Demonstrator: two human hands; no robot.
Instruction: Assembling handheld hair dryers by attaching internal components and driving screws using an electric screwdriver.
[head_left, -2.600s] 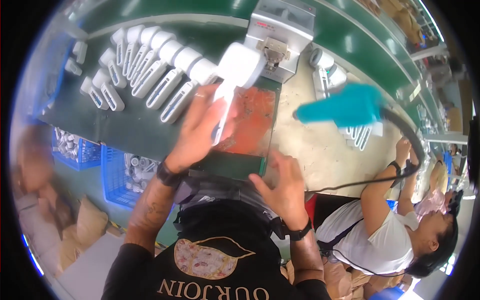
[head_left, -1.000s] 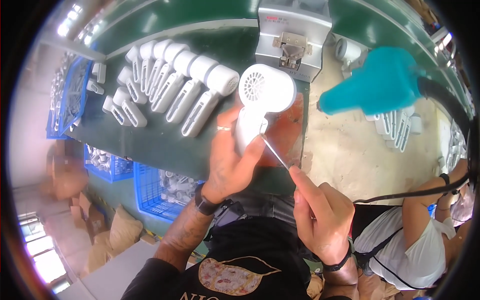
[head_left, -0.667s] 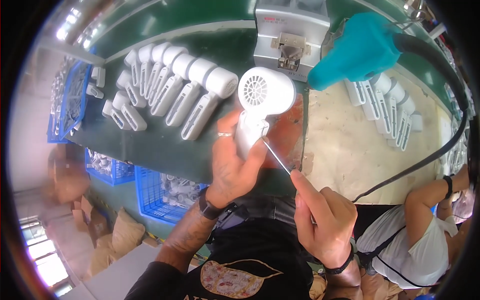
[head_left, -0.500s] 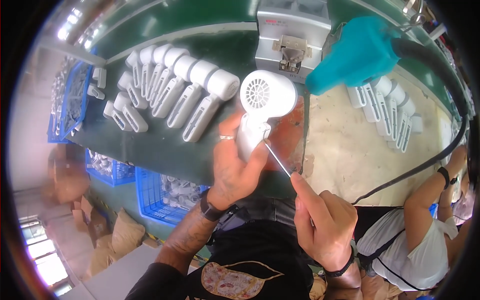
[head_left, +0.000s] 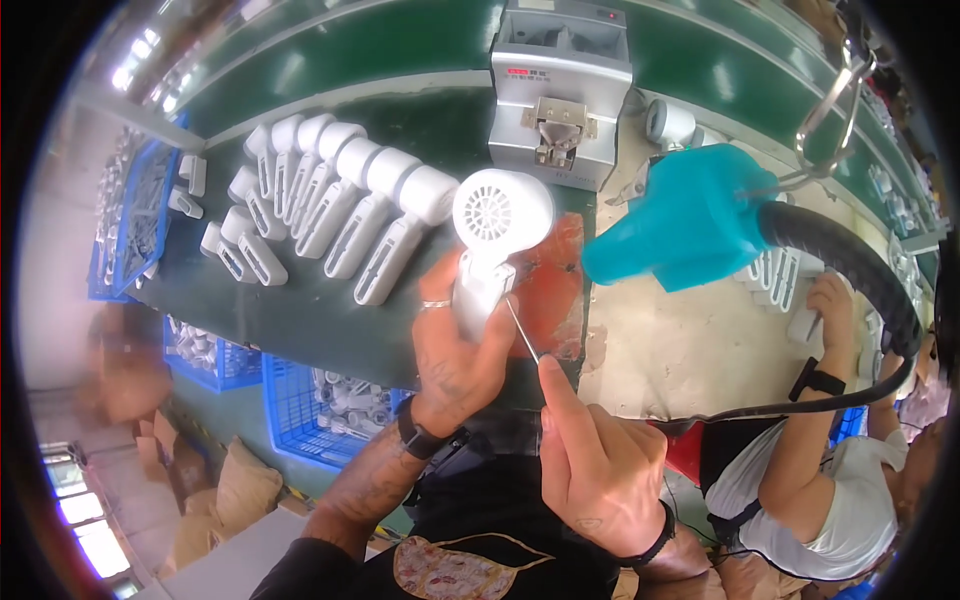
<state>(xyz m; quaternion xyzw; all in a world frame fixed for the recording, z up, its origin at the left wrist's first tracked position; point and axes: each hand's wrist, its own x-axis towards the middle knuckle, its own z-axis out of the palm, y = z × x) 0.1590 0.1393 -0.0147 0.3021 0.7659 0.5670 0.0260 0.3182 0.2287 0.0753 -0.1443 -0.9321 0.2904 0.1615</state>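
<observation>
A white hair-dryer-shaped housing (head_left: 503, 212), with a round slotted grille on its head, is tilted over the bench in front of me. My left hand (head_left: 462, 345) is closed around its handle, thumb on the right side. In my right hand (head_left: 605, 465) is a thin metal rod-like tool (head_left: 524, 330), the index finger stretched along it. Its tip meets the handle near my left thumb; the grip end is hidden in the palm. Left of the housing, several similar white housings (head_left: 395, 215) lie in a slanting row on the green bench (head_left: 310, 330).
A silver machine (head_left: 555, 85) stands at the back. To the right hangs a teal tool (head_left: 690, 215) with a thick black hose (head_left: 850, 240). Blue crates (head_left: 300, 415) of white parts stand at lower left. A co-worker's hand (head_left: 830, 310) is near more white housings at the right.
The view has shifted, and the teal tool appears lower. The co-worker's arm now reaches onto the bench at the right. My hands keep their hold on the housing and the thin tool.
</observation>
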